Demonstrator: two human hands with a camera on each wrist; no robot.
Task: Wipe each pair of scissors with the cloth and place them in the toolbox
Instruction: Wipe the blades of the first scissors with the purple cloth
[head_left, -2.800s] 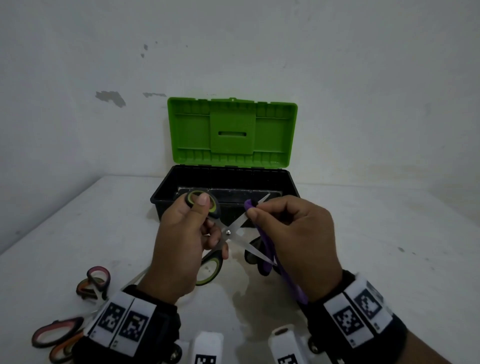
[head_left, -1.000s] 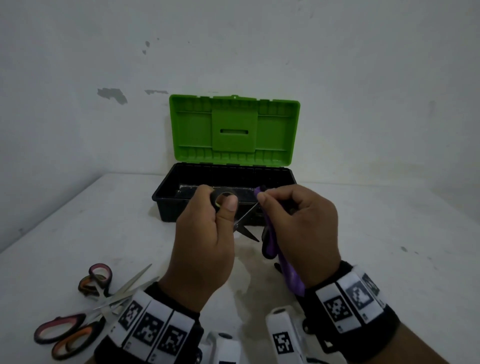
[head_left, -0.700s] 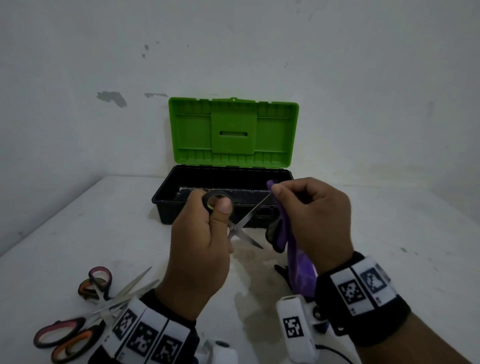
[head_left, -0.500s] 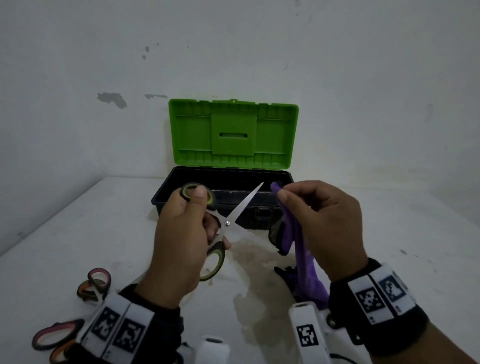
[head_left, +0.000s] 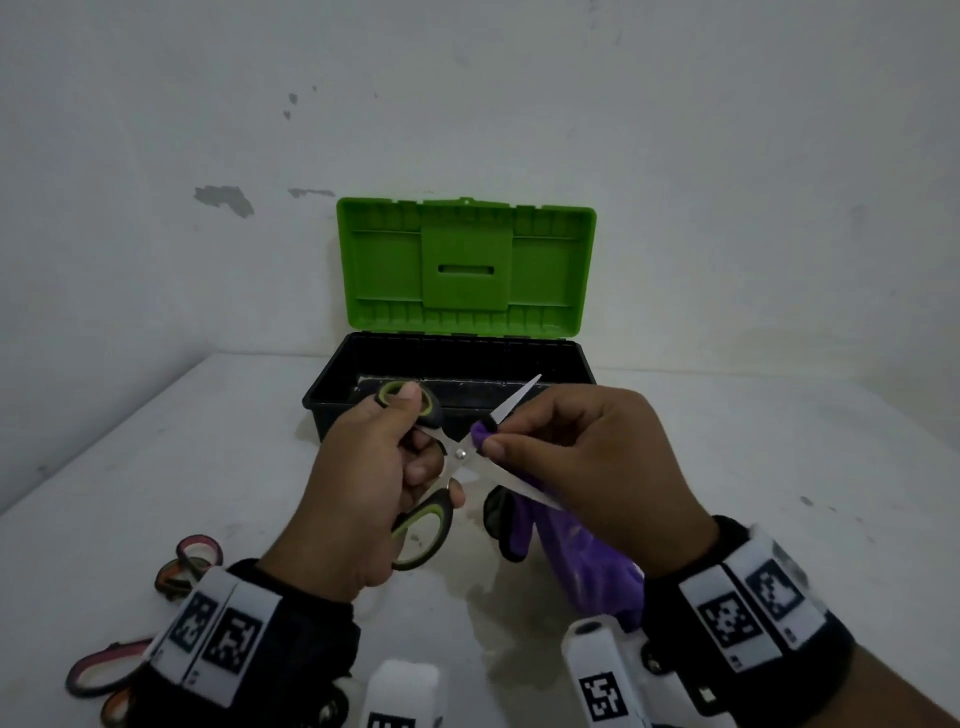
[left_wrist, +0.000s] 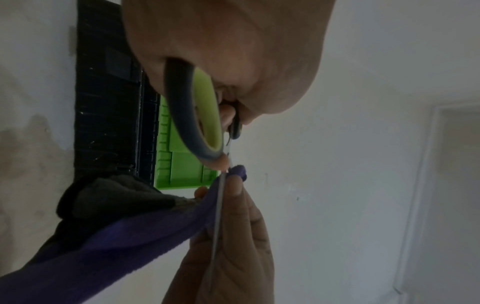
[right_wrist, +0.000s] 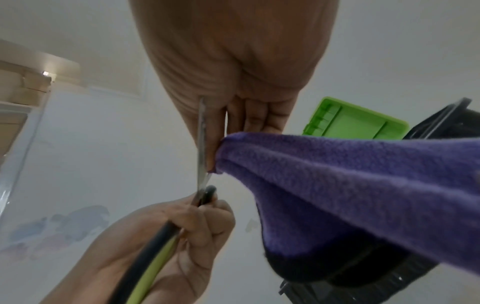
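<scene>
My left hand (head_left: 363, 483) grips the black-and-green handles of a pair of scissors (head_left: 457, 457), whose blades stand spread apart in the air before the toolbox. My right hand (head_left: 576, 462) pinches a purple cloth (head_left: 576, 556) round the upper blade near the pivot; the blade's tip sticks out above my fingers. In the left wrist view the cloth (left_wrist: 124, 232) wraps the blade's edge (left_wrist: 219, 205). The right wrist view shows the cloth (right_wrist: 337, 181) bunched beside the blade (right_wrist: 201, 144). The black toolbox (head_left: 337, 379) stands behind with its green lid (head_left: 465, 265) upright.
Other scissors with pink and orange handles (head_left: 189, 564) lie on the white table (head_left: 779, 467) at the front left, more of them (head_left: 98, 675) by my left wrist. A wall rises close behind the toolbox. A dark patch stains the table under my hands.
The scissors' blades have spread wider. My right hand has come back from the side and now pinches the cloth on the upper blade near the pivot.
</scene>
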